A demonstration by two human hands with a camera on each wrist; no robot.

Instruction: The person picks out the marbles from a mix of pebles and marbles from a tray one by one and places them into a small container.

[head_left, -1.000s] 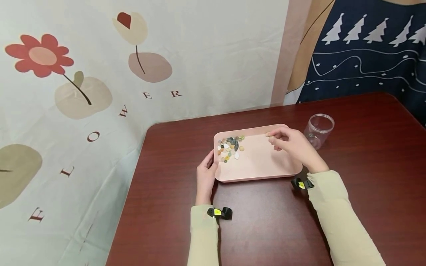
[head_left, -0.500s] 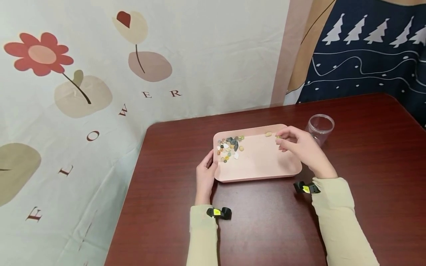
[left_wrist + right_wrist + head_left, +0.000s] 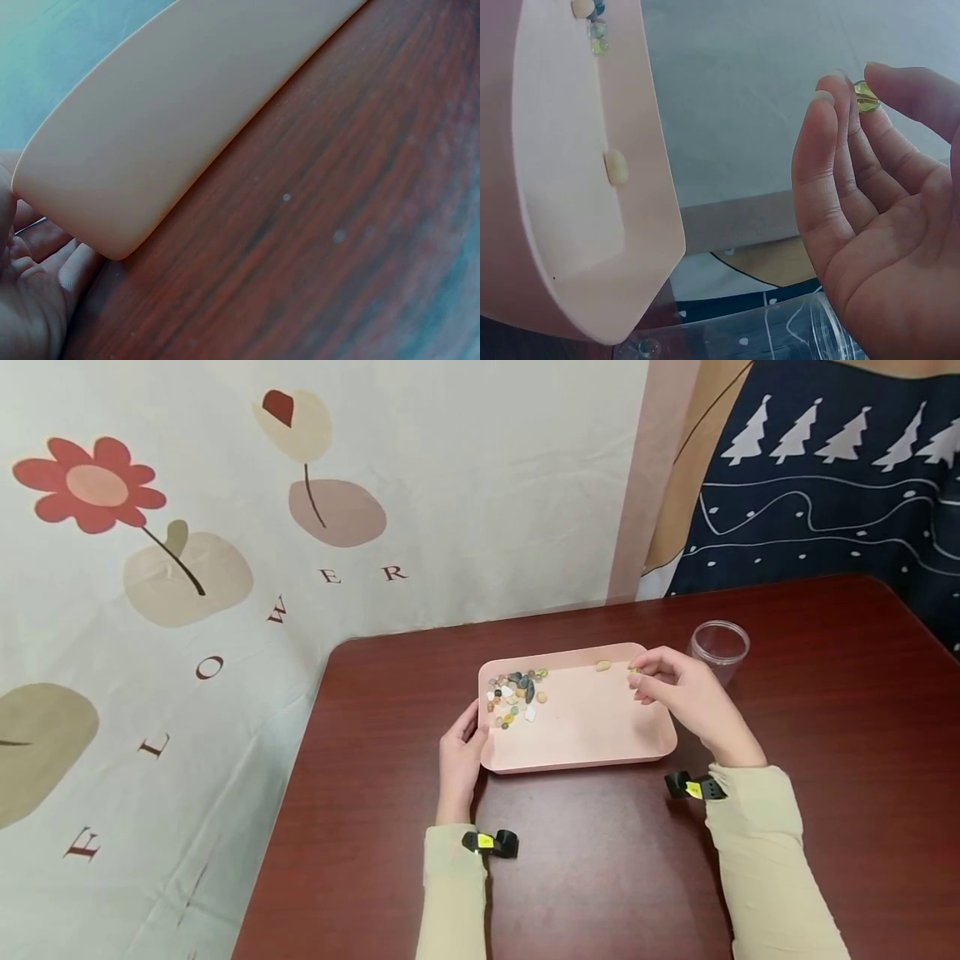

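Observation:
My left hand (image 3: 459, 762) grips the left end of a pink tray (image 3: 585, 727), thumb at the rim and fingers along the outer wall. In the left wrist view, fingers (image 3: 45, 259) show beneath the tray's corner. Over the tray's right end, my right hand (image 3: 686, 693) pinches a yellow-green glass bead (image 3: 866, 97) between thumb and fingertips. A beige pebble (image 3: 603, 666) lies by the tray's far wall. Mixed stones and glass beads (image 3: 513, 697) are gathered at the left end, with a white stone (image 3: 531, 713) near them.
A clear open jar (image 3: 720, 647) stands behind my right hand, just off the tray's right end; a small clear bead (image 3: 649, 346) shows in it in the right wrist view. The dark red table (image 3: 600, 860) meets a printed curtain (image 3: 487, 485) at the back.
My right hand has moved right along the tray with the glass bead, away from the beige pebble, slowing in the last half second. My left hand has stayed on the tray.

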